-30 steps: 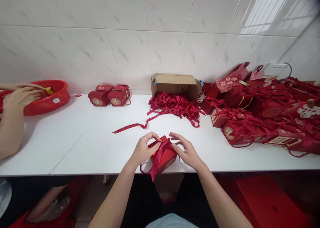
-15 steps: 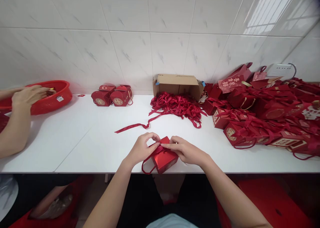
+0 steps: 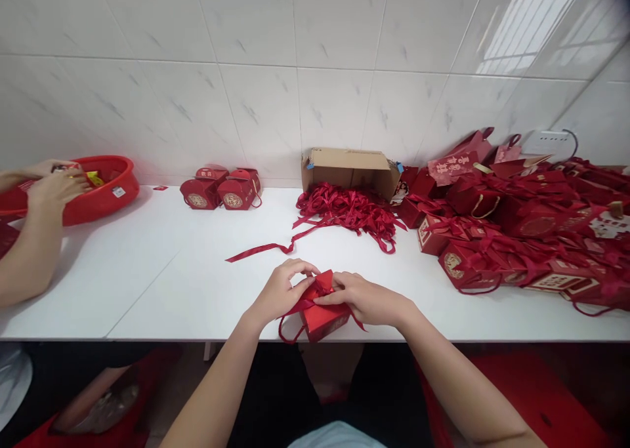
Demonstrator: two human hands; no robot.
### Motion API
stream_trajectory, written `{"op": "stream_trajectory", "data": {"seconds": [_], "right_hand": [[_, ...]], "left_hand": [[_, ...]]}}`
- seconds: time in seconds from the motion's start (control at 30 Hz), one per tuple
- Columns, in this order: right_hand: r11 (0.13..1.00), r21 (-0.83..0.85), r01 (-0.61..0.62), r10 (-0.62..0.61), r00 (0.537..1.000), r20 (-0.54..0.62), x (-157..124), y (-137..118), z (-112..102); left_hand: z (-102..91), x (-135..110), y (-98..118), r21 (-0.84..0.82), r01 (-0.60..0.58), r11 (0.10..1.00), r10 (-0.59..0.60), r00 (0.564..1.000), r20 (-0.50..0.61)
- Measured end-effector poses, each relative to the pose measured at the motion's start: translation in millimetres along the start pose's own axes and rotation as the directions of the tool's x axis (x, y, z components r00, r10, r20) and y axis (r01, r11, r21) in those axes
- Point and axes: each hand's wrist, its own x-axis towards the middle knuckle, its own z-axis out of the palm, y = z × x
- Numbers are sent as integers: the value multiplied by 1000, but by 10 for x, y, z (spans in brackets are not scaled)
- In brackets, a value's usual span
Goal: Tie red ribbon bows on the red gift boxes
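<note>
A small red gift box with a cord handle sits near the table's front edge, between my two hands. Across its top runs a dark red ribbon, one tail hanging past the box's right side. My left hand pinches the ribbon at the upper left of the box, thumb and fingers curled together. From the right, my right hand grips the ribbon at the top middle, its forefinger and thumb closed on it. The fingers partly cover the spot where the ribbon crosses.
A cardboard box spills a heap of red ribbons; a loose ribbon trails left. Two gift boxes stand near the wall. Many ribboned boxes pile at right. Another person's hands work over a red basin.
My right hand has shifted slightly, its fingers now curled more over the ribbon. A ribbon tail now shows at the box's right side. The other person's hands have lifted a packet over the basin.
</note>
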Motion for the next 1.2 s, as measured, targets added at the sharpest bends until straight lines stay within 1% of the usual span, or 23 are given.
{"op": "stream_trajectory", "data": {"seconds": [0.1,0.17,0.33,0.4,0.47,0.57,0.63,0.83,0.97,1.07,1.2], "right_hand": [[999,-41,27,-24,997,80,12,3,-35],[998,-56,19,-13,995,100,16,4,-52],[998,-58,-2,9,993,115,18,12,-52],[999,-53,-3,10,993,115,19,21,-44],[999,-39,7,-2,994,105,19,29,-36],[1000,-15,20,-19,996,91,18,37,-27],[1000,0,15,-15,996,89,16,40,-24],[999,40,6,-10,996,86,15,48,-17],[999,51,20,-24,996,84,18,54,-13],[998,58,17,-22,996,83,15,60,-15],[996,86,13,-21,996,92,5,76,-9]], "left_hand": [[2,11,-12,43,-30,999,32,999,-40],[-7,16,-25,51,-23,998,25,998,-51],[-41,14,-70,61,14,998,-18,997,70],[-47,10,-81,56,22,998,-28,995,100],[-45,7,-83,15,26,1000,-27,992,123],[-29,8,-83,-91,28,995,-13,986,167],[-14,15,-94,-126,31,991,-8,984,178],[32,43,-209,-50,6,999,2,987,160],[44,49,-258,-109,-20,994,44,975,220],[39,53,-235,-171,17,985,24,972,236],[50,53,-155,-288,80,954,-23,980,198]]}}
